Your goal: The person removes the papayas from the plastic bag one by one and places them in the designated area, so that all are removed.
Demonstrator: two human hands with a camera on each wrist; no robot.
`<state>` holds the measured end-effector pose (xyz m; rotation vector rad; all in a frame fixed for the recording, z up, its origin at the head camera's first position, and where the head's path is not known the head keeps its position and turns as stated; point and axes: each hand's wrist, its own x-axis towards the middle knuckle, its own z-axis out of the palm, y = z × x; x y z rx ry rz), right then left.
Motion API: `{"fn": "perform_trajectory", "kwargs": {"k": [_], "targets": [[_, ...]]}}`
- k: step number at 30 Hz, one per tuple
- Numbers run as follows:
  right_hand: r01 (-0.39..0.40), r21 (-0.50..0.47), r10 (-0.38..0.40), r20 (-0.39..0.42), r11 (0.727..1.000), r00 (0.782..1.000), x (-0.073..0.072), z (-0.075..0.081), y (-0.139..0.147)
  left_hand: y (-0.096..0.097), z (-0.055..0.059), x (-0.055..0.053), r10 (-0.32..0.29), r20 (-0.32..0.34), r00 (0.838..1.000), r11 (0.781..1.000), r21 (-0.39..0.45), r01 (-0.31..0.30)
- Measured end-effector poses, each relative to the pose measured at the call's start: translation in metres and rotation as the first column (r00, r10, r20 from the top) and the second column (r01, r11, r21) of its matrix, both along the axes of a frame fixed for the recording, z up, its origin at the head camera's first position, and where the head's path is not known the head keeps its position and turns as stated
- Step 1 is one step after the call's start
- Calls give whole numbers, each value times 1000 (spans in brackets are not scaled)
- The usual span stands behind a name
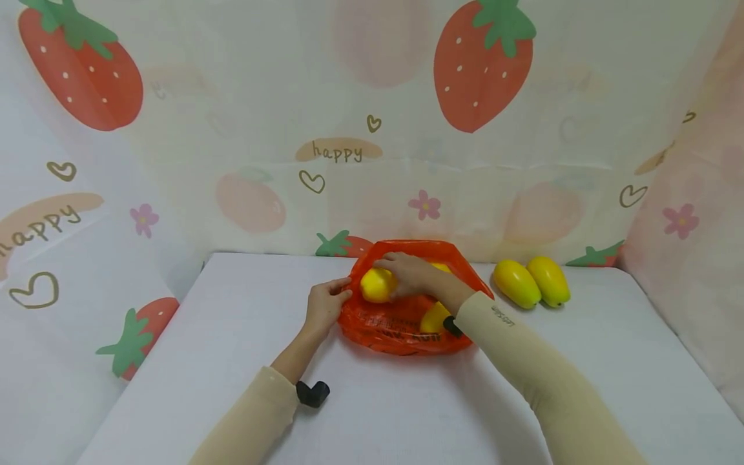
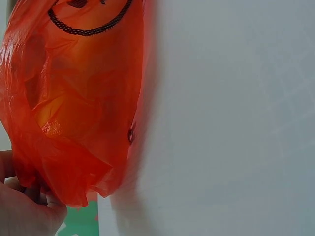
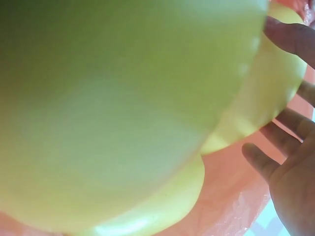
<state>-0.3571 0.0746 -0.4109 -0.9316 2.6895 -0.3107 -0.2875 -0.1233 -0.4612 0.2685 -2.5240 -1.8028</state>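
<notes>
A red plastic bag (image 1: 401, 342) lies with its mouth open at the far middle of the table. My left hand (image 1: 322, 307) pinches the bag's left rim between thumb and fingers; the left wrist view shows the crumpled bag edge (image 2: 74, 187) there. My right hand (image 1: 414, 274) reaches into the bag beside a yellow mango (image 1: 376, 286). In the right wrist view its fingers are spread and fairly straight around one end of a mango (image 3: 261, 93). Another mango (image 1: 433, 318) shows near the bag's front, and a yellow patch of one (image 1: 442, 267) behind my right wrist.
Two more yellow-green mangoes (image 1: 516, 284) lie side by side on the white table (image 1: 232, 310), right of the bag. A strawberry-print cloth (image 1: 378, 213) hangs along the table's far edge. Black wrist mounts (image 1: 312, 394) sit at both cuffs.
</notes>
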Motion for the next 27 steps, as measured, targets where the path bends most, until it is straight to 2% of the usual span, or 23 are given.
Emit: {"fn": "perform_trajectory", "kwargs": {"k": [5,15,21,27], "targets": [[-1,13,1,3,1000,1000,-2,-4,-4,0,-1,-2,8,3,1000,1000,-1,-8],[-13,109,20,-62,994,998,-3,-8,-11,0,0,-1,-6,-1,1000,1000,-3,6],[-11,143,25,-92,990,995,-3,-5,-14,-1,0,-1,-2,7,1000,1000,7,2],[-8,148,20,-76,989,997,-3,-2,-14,-1,-1,-2,-1,6,1000,1000,6,1]]}}
